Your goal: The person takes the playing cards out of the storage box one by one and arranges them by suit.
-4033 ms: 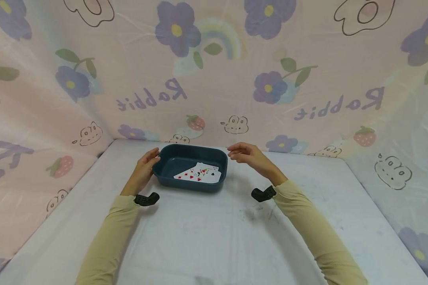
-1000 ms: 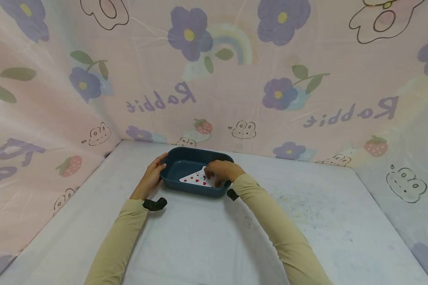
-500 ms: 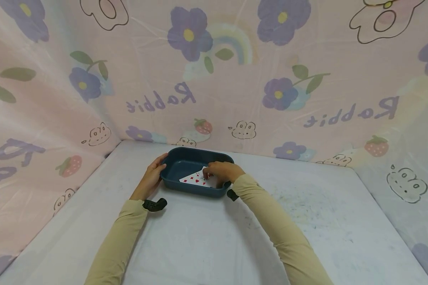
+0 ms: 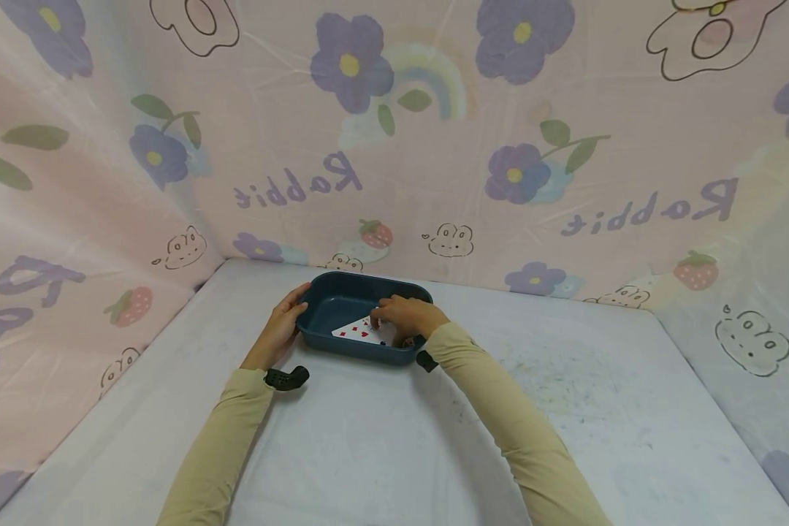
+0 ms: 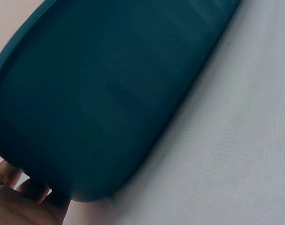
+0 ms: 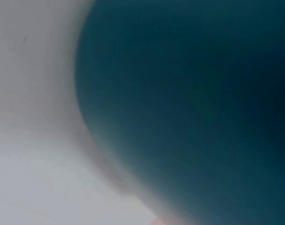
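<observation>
A dark blue-green plastic basin stands on the white table. Several playing cards lie fanned inside it, toward its near right part; red diamonds and hearts show on them. My left hand rests against the left end of the basin, its fingers along the outer wall. In the left wrist view, those fingers touch the wall. My right hand reaches over the right rim with curled fingers on the cards and covers their right part. The right wrist view shows mostly the basin's blurred outer wall.
The white-covered table has faint smudges on its right side. A pink cloth printed with flowers and rabbits hangs behind it and along the sides. Each wrist bears a black strap mount.
Over the four seconds, my right hand has moved from beside the basin into it, onto the cards. In the last second its fingertips shift slightly left. My left hand stays at the basin's end.
</observation>
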`<action>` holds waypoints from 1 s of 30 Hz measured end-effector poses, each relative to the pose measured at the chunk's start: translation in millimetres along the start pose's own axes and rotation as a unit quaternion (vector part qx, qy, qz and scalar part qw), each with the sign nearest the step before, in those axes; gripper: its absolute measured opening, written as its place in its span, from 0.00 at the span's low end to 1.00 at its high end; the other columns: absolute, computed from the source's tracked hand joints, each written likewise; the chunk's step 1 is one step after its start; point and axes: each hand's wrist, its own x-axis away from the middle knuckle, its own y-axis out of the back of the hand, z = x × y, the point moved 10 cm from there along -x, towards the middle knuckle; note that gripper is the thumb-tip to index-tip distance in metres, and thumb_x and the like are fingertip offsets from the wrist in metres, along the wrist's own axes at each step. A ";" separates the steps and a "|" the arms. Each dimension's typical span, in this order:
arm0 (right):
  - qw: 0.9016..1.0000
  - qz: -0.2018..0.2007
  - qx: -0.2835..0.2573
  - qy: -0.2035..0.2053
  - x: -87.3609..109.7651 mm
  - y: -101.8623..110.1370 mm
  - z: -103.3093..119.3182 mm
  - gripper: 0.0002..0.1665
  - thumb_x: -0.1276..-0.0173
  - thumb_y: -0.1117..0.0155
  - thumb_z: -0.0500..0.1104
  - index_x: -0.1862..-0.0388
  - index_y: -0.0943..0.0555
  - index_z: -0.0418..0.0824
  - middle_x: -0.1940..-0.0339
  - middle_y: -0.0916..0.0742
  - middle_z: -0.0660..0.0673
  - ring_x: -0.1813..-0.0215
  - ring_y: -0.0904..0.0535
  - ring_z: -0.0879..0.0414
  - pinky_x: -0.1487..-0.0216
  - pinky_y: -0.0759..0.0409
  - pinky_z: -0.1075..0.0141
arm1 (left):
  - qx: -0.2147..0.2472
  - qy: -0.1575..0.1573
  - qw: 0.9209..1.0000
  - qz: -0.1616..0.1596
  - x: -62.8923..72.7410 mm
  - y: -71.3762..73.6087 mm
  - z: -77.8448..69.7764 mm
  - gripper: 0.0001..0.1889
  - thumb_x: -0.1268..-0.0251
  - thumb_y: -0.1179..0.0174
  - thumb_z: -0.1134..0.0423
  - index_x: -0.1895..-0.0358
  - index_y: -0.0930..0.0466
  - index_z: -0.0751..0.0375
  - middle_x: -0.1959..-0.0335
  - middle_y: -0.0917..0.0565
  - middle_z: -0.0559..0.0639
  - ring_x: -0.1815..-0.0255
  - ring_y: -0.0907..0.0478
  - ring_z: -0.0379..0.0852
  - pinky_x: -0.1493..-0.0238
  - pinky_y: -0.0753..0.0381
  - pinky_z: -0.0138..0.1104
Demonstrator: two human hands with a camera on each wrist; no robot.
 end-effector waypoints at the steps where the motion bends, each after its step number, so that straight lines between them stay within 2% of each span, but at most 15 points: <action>1: 1.000 0.000 0.000 0.002 -0.2 0.2 0.8 0.27 0.43 0.24 0.47 0.45 0.23 0.57 0.46 0.24 0.53 0.46 0.31 0.57 0.49 0.27 0.60 | 0.000 0.001 1.000 -0.001 0.1 0.0 0.0 0.26 0.20 0.65 0.67 0.22 0.51 0.57 0.22 0.54 0.52 0.23 0.58 0.51 0.28 0.53 0.46; 5: 1.000 -0.001 0.009 0.010 -1.1 0.2 4.3 0.28 0.40 0.26 0.48 0.41 0.23 0.57 0.45 0.24 0.52 0.44 0.31 0.55 0.46 0.28 0.60 | -0.001 0.002 1.000 -0.002 0.7 -0.1 -0.2 0.26 0.20 0.65 0.67 0.22 0.50 0.57 0.22 0.54 0.52 0.23 0.58 0.51 0.29 0.53 0.46; 11: 1.000 -0.012 0.021 0.006 -2.9 -0.4 4.6 0.26 0.40 0.27 0.50 0.42 0.23 0.57 0.45 0.24 0.52 0.44 0.31 0.56 0.45 0.27 0.61 | 0.006 -0.003 1.000 0.004 1.5 -2.0 -1.4 0.26 0.21 0.64 0.68 0.22 0.50 0.58 0.22 0.55 0.53 0.24 0.58 0.51 0.29 0.51 0.47; 22: 1.000 -0.014 -0.020 -0.017 -1.0 -0.6 -1.2 0.26 0.40 0.26 0.50 0.46 0.27 0.53 0.46 0.24 0.52 0.46 0.31 0.56 0.46 0.28 0.62 | 0.008 -0.004 1.000 0.003 2.4 -2.4 -1.2 0.27 0.21 0.64 0.68 0.22 0.50 0.57 0.22 0.55 0.52 0.24 0.59 0.51 0.28 0.53 0.47; 25: 0.999 -0.029 -0.025 -0.007 0.8 1.3 -0.1 0.28 0.40 0.26 0.49 0.43 0.27 0.52 0.46 0.23 0.51 0.46 0.31 0.55 0.46 0.28 0.60 | 0.011 -0.005 1.000 0.002 2.5 -1.9 -0.6 0.26 0.21 0.64 0.68 0.22 0.50 0.57 0.22 0.55 0.52 0.24 0.58 0.51 0.28 0.53 0.47; 30: 0.997 -0.071 0.022 0.023 3.9 7.5 3.9 0.29 0.41 0.26 0.51 0.42 0.25 0.53 0.48 0.22 0.49 0.47 0.31 0.53 0.46 0.29 0.57 | 0.017 -0.013 1.000 0.006 3.2 -2.2 -1.9 0.26 0.21 0.65 0.69 0.22 0.51 0.59 0.22 0.54 0.54 0.24 0.57 0.53 0.29 0.51 0.47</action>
